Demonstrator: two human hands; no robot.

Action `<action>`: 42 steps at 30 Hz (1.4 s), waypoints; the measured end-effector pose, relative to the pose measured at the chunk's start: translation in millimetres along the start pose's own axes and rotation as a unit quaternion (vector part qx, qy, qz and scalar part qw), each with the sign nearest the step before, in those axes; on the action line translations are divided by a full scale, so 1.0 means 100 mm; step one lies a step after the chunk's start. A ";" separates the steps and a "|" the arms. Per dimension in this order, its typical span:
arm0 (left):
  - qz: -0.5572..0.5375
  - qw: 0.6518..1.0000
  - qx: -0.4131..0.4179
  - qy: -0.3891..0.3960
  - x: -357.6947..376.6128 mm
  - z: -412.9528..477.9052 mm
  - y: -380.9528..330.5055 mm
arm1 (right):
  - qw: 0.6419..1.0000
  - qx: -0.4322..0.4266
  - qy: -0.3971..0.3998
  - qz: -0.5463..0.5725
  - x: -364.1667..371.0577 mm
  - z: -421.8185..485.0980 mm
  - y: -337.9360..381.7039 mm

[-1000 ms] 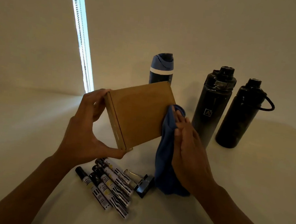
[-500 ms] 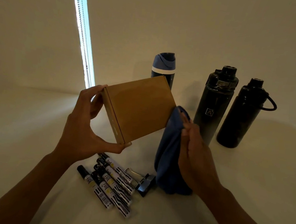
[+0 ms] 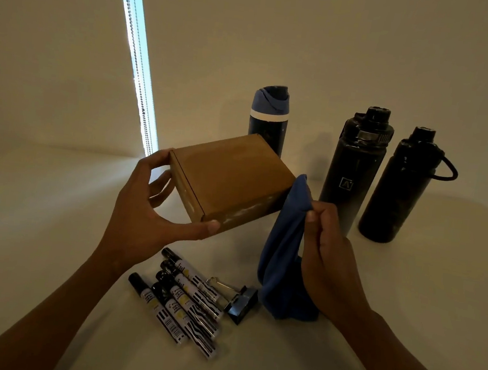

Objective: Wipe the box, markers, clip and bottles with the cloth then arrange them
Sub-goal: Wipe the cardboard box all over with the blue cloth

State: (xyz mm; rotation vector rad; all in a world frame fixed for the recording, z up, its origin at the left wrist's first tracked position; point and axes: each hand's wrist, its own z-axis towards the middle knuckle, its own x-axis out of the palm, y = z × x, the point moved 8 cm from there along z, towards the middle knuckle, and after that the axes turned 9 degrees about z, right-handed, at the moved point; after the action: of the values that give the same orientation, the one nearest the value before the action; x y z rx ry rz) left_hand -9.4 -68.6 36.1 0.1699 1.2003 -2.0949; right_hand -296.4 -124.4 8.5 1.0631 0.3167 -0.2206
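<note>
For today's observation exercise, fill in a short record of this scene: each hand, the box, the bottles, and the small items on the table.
left hand: grips the cardboard box, held tilted above the table
right hand: pinches the blue cloth beside the box
bottles: three upright at the back, blue-lidded bottle, logo bottle, loop-handled bottle
markers: five lying side by side
binder clip: right of the markers

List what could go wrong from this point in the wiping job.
1. The left hand holds the box only by its end, thumb and fingers at the corners; a firm wipe could twist it loose onto the markers.
2. The cloth hangs from the right hand near the clip; its tail might drag it.
</note>
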 end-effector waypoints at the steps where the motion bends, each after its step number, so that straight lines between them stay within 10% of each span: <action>1: 0.003 1.000 -0.003 0.006 0.02 0.00 0.03 | 0.999 0.036 -0.003 0.021 0.01 0.01 -0.07; 8: -0.002 0.998 -0.053 0.039 0.11 0.02 0.08 | 0.997 -0.026 -0.017 0.063 -0.12 -0.01 0.11; 18: -0.033 0.994 -0.093 0.049 0.08 0.04 0.14 | 0.989 0.103 -0.030 0.105 0.00 0.06 -0.29; 30: -0.098 0.986 -0.126 0.053 0.11 0.03 0.21 | 0.998 -0.057 -0.001 -0.001 0.00 0.03 0.08; 38: -0.019 0.987 0.016 0.158 0.26 -0.02 0.06 | 0.991 -0.123 -0.049 -0.003 -0.23 0.04 0.25; 42: 0.032 0.994 0.064 0.082 0.17 0.02 0.00 | 0.990 -0.133 -0.037 -0.002 -0.21 0.04 0.24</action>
State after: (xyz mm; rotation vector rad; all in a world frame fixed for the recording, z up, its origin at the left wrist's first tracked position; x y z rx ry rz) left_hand -20.8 -78.9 29.9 0.4409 1.1393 -2.1347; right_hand -307.9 -116.1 37.3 0.7887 0.2733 -0.2133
